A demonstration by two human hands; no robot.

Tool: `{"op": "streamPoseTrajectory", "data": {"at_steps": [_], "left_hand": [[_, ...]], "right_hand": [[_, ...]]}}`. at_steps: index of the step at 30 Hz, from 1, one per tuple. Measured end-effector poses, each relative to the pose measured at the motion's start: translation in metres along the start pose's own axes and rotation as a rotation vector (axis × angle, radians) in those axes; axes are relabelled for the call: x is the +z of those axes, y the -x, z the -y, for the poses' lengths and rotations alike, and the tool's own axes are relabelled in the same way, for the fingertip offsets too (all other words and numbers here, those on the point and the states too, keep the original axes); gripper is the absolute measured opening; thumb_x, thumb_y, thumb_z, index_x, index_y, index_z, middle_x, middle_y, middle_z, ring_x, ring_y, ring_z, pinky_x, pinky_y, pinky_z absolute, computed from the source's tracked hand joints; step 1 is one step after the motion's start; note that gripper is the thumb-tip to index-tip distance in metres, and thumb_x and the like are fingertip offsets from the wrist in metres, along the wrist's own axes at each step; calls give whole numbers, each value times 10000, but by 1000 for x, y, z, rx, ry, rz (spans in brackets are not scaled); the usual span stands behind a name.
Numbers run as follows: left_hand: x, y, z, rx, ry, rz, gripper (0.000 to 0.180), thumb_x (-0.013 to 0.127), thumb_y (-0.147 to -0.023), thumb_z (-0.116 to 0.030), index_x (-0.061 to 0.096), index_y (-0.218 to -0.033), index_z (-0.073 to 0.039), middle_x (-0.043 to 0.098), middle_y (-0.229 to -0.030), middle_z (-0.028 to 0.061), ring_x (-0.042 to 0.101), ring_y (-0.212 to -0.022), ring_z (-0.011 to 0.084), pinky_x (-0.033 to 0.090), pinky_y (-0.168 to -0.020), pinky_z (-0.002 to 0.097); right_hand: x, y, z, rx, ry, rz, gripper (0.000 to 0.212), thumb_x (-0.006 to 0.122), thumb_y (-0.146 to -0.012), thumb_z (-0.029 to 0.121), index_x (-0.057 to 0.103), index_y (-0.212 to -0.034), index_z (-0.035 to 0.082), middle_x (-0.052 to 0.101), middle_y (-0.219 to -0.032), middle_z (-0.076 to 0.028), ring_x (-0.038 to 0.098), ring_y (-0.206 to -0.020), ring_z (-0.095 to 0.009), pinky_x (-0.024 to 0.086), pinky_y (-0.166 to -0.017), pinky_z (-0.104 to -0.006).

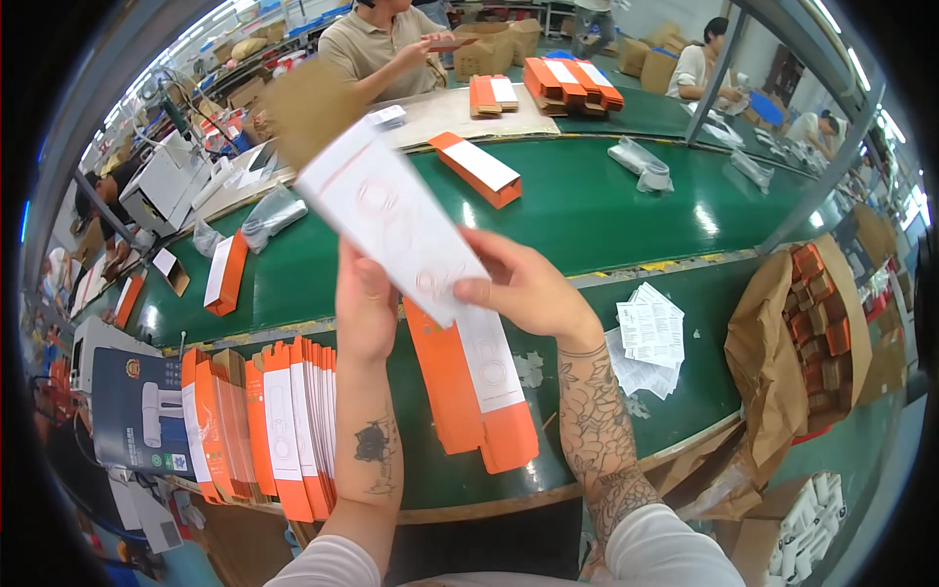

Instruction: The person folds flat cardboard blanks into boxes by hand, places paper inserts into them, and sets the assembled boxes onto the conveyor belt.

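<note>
A white-faced carton (391,205) with a product drawing hangs tilted above the bench, its brown open end at the far left blurred by motion. My left hand (367,298) is closed on its left side, the fingers partly hidden behind it. At the near right end my right hand (528,289) grips the carton, thumb on the white face. Beneath my hands, a flattened orange-and-white carton (504,435) lies on the green bench. Left of my left forearm stands a row of flat folded cartons (284,430) on edge.
Printed leaflets (650,338) lie right of my right forearm. A brown paper-lined container (768,342) holds several orange cartons. Across the green conveyor (577,215) are a closed orange carton (479,168) and bagged parts (641,164). A co-worker (377,49) works opposite. A metal post (822,205) rises at right.
</note>
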State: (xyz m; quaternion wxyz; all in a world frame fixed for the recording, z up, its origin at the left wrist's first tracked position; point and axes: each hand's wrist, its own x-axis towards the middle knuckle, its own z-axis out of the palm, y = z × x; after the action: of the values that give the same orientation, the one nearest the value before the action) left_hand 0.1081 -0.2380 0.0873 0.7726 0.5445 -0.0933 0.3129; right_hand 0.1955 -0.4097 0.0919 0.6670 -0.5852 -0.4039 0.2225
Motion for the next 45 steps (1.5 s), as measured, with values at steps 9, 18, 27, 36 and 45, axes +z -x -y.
{"op": "streamPoseTrajectory", "data": {"at_steps": [9,18,27,36,45], "left_hand": [[-28,-5,-3,-85,124,69,802,577,-923,-472,257,-1485,1,434,-1432,241,522,-1257,377,468,-1024,502],[-21,-7,-13,-53,202,-28,717,546,-953,-423,282,-1467,2,479,-1394,208,515,-1266,360,472,-1024,484],[-7,-13,-17,-91,-146,-330,641,591,-983,-296,298,-1477,-11,467,-1412,177,498,-1267,266,400,-1058,420],[-12,-9,-17,-175,-286,-99,431,602,-969,-244,516,-1324,-17,581,-1288,152,588,-1148,231,475,-969,374],[-32,-4,18,-532,-1388,168,765,689,-827,-460,464,-1391,5,620,-1238,228,621,-1129,353,498,-939,409]], "right_hand": [[12,-3,0,174,0,237,594,683,-926,297,472,-1401,9,657,-1149,-105,628,-945,-149,514,-864,-299],[16,-8,-6,182,-222,190,626,684,-926,281,422,-1401,-33,654,-1129,-107,658,-860,-152,555,-699,-268],[-20,-24,-37,149,-528,-472,572,692,-916,238,371,-1271,-77,589,-1074,-186,659,-917,-269,590,-755,-404],[-67,-21,-86,36,-596,-988,629,652,-914,142,289,-1377,-81,516,-1227,-242,565,-1162,-353,552,-899,-468],[-66,-5,-104,334,483,-447,448,704,-837,288,635,-1183,12,686,-958,-90,661,-866,-222,526,-767,-322]]}}
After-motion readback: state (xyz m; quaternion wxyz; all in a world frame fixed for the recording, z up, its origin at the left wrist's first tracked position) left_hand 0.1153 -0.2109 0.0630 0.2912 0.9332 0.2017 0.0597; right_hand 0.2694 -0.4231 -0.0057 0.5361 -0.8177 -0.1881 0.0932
